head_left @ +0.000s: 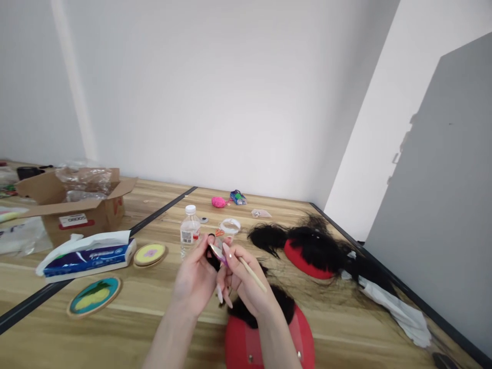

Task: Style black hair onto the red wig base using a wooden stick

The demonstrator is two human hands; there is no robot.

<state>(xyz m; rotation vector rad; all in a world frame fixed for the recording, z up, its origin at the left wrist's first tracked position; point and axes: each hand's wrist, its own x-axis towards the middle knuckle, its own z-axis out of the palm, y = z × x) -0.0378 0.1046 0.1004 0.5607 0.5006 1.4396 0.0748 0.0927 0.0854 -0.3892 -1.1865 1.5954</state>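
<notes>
My two hands meet above the middle of the table. The fingers of my left hand [198, 282] are closed around a small black item [211, 256], whose kind I cannot make out. My right hand [246, 282] pinches a thin pale stick [252, 274] that slants down to the right. Between the fingertips of both hands sits a small shiny white and purple piece [218, 252]; whether it belongs to the stick is unclear. Below my right forearm lies a red rounded pad [238, 341] topped with black hair [282, 302], partly hidden by the arm.
Another red pad [303, 261] bears long black hair [319, 246] at the right. A water bottle [190, 228] stands behind my left hand. To the left are a tissue pack [92, 261], embroidery hoops [94, 296] and a cardboard box [77, 220]. Pink yarn [219, 202] lies near the wall.
</notes>
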